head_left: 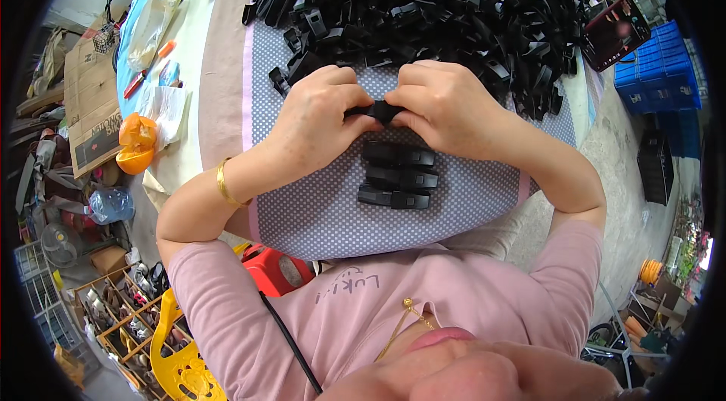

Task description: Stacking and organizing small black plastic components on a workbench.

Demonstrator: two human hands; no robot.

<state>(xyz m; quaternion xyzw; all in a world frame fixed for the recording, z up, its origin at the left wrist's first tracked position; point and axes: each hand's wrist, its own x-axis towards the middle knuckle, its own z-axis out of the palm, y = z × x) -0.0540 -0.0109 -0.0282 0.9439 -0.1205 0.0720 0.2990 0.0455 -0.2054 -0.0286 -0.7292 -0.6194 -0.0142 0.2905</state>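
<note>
My left hand and my right hand meet over the dotted grey cloth, both pinching one small black plastic buckle piece between thumbs and fingertips. Just below the hands, three assembled black buckles lie in a neat stack of rows on the cloth. Beyond the hands a big heap of loose black plastic buckle parts covers the far half of the table. A gold bangle sits on my left wrist.
A phone leans at the heap's right edge. Left on the table lie a plastic bag, papers and an orange object. Blue crates stand right; a red stool and shoe rack sit below left.
</note>
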